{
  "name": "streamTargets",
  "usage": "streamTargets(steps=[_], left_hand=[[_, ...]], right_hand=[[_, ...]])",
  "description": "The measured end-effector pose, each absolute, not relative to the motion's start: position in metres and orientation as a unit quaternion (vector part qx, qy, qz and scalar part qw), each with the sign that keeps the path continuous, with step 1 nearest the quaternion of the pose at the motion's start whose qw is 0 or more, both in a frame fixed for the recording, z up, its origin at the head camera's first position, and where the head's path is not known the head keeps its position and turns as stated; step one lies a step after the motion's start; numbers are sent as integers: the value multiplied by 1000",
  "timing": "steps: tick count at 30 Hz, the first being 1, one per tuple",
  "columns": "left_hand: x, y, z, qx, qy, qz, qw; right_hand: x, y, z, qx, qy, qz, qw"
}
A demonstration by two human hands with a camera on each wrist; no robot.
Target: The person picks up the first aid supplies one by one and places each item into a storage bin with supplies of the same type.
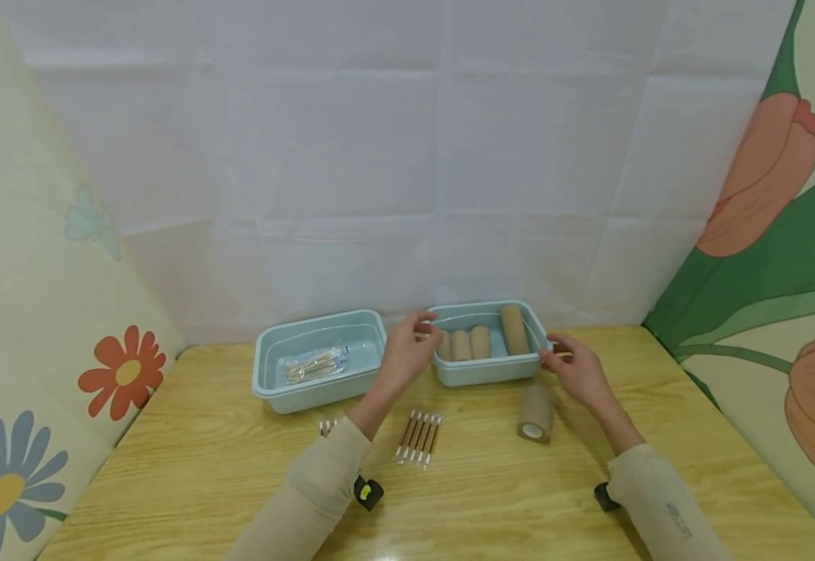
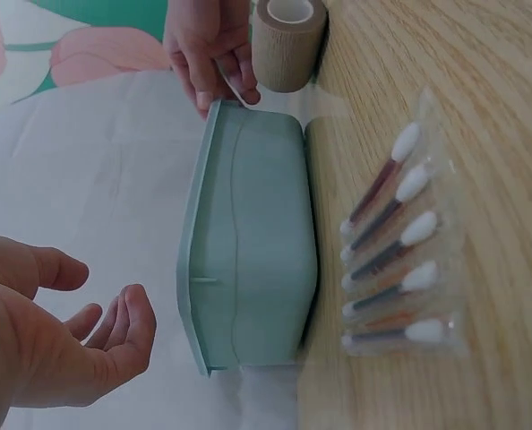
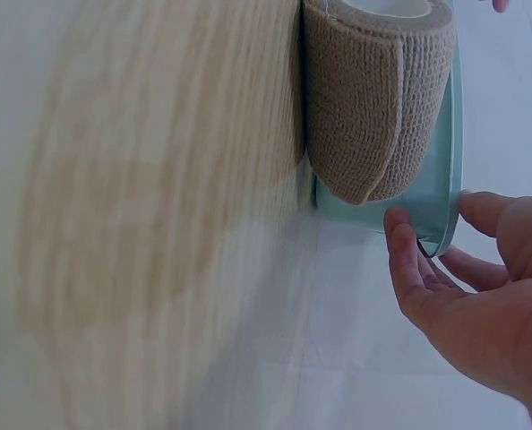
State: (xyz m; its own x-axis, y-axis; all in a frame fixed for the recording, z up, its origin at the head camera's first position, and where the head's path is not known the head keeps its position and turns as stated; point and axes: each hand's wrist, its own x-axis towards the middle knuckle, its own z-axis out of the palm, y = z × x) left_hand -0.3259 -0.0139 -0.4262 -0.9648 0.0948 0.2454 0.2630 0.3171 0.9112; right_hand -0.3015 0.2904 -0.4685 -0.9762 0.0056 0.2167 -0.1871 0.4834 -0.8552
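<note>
Right hand [image 1: 579, 374] pinches the rim at the near right corner of the blue tub [image 1: 478, 375]; left hand [image 1: 407, 354], fingers loosely curved and gripping nothing, hangs just off the opposite end. Tub sits on the tabletop [image 1: 492, 499], tan rolls [image 1: 515, 331] inside, a loose roll [image 1: 536, 413] just in front. Best handling, I judge: match the grip on both ends, hold level, avoid nudging that loose roll.

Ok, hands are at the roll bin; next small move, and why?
Perhaps bring the left hand onto the left end of the roll bin: its fingers appear clear of it, while the right hand pinches the rim at the right.
</note>
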Motion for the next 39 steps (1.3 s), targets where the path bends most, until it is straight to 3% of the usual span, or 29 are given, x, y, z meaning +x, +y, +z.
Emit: streamTargets(steps=[18, 39], left_hand=[[-307, 1, -421, -166, -750, -640, -9], [-293, 29, -445, -237, -786, -569, -39]], right_hand=[[-300, 290, -467, 51, -851, 514, 97], [-304, 291, -469, 55, -856, 504, 97]])
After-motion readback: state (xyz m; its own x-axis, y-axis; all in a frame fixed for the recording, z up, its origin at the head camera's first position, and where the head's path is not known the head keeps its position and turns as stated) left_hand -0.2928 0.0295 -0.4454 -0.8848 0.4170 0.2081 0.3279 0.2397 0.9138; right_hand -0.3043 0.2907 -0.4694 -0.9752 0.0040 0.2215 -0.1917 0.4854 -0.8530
